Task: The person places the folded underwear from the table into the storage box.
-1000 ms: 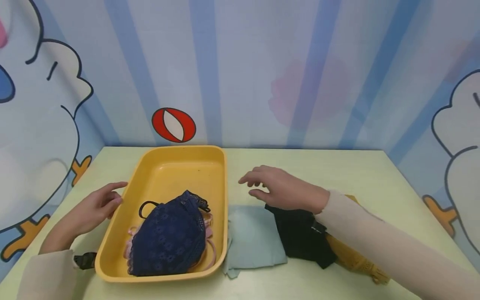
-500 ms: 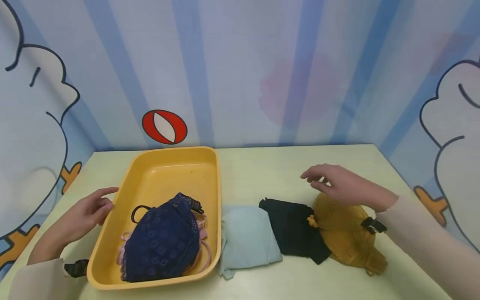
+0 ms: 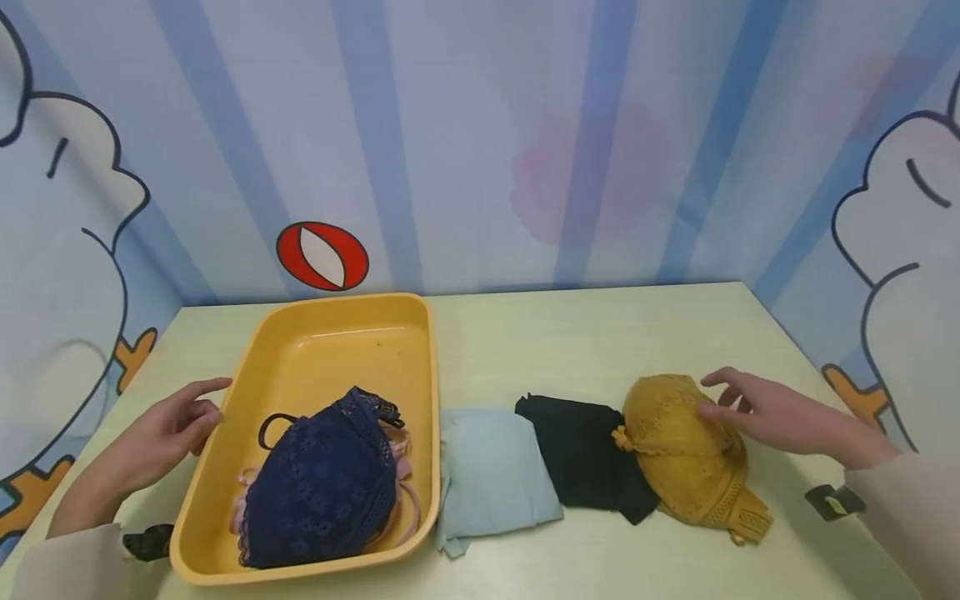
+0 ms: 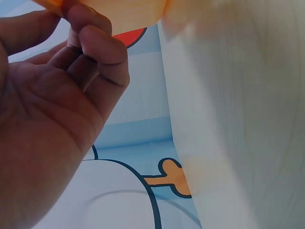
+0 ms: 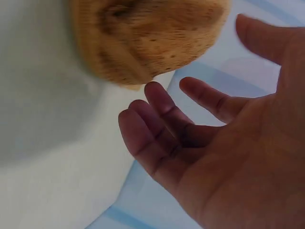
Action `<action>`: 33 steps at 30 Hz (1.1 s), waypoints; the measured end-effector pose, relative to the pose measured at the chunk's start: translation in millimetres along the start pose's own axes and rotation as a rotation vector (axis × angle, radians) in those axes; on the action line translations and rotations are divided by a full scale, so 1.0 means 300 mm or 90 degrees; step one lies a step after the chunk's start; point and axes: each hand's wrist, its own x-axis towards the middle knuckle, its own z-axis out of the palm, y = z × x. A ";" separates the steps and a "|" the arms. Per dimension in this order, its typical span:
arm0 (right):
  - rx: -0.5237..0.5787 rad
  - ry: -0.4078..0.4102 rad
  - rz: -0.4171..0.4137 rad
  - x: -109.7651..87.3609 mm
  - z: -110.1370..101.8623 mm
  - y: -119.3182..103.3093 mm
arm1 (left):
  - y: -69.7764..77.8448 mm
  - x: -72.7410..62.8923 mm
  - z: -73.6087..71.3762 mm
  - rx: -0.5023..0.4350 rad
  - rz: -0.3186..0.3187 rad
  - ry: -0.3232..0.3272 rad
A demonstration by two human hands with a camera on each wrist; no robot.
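Note:
My right hand is by the right side of a mustard-yellow lace bra, fingers loosely bent and holding nothing. In the right wrist view, the fingertips are apart from the blurred yellow bra. At the left rim of a yellow tray, my left hand touches the edge with relaxed, bent fingers. The left wrist view shows the hand close up, with part of the tray above. Inside the tray lies a navy lace bra over a pink strappy garment.
Right of the tray, a folded pale blue cloth lies flat. A folded black garment sits between it and the yellow bra. The pale table ends at a printed backdrop behind and on both sides.
My right hand has swept right, from above the blue cloth, past the black garment, to the yellow bra's right side. The left hand stays at the tray rim. The head view has shifted slightly.

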 end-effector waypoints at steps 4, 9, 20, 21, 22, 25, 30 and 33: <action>0.025 -0.034 0.034 -0.029 0.039 0.039 | 0.004 0.001 0.003 0.003 0.016 0.005; 0.046 -0.031 0.029 -0.038 0.071 0.053 | 0.004 0.000 0.002 -0.001 0.026 0.006; 0.027 0.195 -0.150 -0.035 0.118 0.061 | 0.016 0.002 0.002 0.004 0.001 0.000; 0.015 0.231 -0.175 -0.034 0.120 0.060 | 0.016 0.001 0.002 0.008 0.001 0.002; 0.004 0.264 -0.197 -0.034 0.121 0.060 | 0.015 -0.001 0.002 0.010 0.003 0.003; -0.019 0.330 -0.233 -0.033 0.120 0.053 | 0.009 -0.005 0.001 0.014 0.010 0.005; -0.039 0.391 -0.230 -0.035 0.119 0.036 | 0.001 -0.006 0.001 0.015 0.013 0.007; -0.047 0.421 -0.246 -0.038 0.113 0.023 | -0.001 -0.005 0.002 0.015 0.011 0.008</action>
